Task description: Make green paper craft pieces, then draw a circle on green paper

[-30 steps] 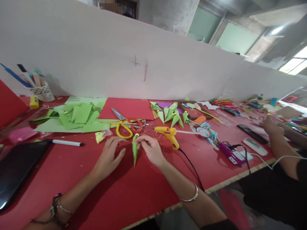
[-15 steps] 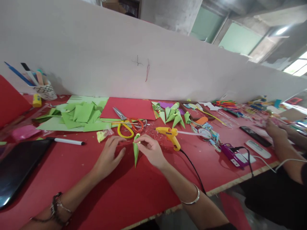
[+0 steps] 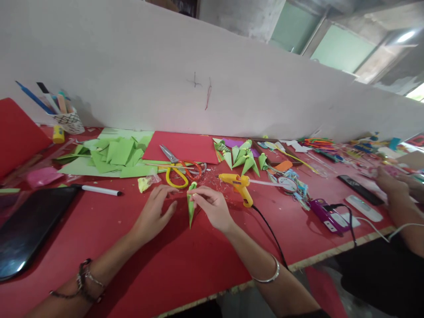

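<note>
The right hand (image 3: pixel 213 208) had thumb and forefinger drawn together at the top of the green cone (image 3: pixel 191 213), seemingly pinching a pale bit (image 3: pixel 194 194), though whether they also gripped the cone could not be told. The cone lay on the table (image 3: pixel 159 265) between both hands, its point towards the worker, which probably left its top handy for fingertips. The left hand (image 3: pixel 153 211) rested apart, empty, its thumb spread, perhaps to steady the cone if needed, while the glue gun (image 3: pixel 240 181) lay within easy reach.
</note>
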`<state>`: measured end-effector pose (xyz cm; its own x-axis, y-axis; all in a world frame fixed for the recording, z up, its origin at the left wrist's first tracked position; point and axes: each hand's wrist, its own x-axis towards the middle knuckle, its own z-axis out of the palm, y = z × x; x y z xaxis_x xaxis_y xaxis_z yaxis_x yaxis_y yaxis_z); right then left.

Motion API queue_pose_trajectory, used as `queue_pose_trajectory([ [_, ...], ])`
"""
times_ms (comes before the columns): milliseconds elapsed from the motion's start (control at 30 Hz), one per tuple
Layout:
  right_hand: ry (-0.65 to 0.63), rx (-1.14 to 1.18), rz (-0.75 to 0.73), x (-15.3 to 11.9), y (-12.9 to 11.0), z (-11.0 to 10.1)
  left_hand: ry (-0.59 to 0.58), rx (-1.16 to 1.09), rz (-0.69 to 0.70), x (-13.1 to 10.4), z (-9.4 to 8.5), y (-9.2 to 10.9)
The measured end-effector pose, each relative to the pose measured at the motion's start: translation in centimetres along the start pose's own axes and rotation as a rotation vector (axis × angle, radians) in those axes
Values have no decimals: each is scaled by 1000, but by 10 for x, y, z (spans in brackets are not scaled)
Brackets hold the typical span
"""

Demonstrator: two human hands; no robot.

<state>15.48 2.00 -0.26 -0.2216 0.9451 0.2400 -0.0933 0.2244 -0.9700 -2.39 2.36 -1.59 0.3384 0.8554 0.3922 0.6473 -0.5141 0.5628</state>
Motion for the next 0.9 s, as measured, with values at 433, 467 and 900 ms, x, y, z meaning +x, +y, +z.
queue_pose_trajectory([
  [433, -8, 36, -16, 1, 3, 2, -25, -35, 34, -1, 0, 9],
  [467, -2, 58, -6, 1, 3, 3, -20, -32, 30, -1, 0, 8],
  [900, 12, 173, 95, 0, 3, 3, -12, -39, 51, -2, 0, 6],
])
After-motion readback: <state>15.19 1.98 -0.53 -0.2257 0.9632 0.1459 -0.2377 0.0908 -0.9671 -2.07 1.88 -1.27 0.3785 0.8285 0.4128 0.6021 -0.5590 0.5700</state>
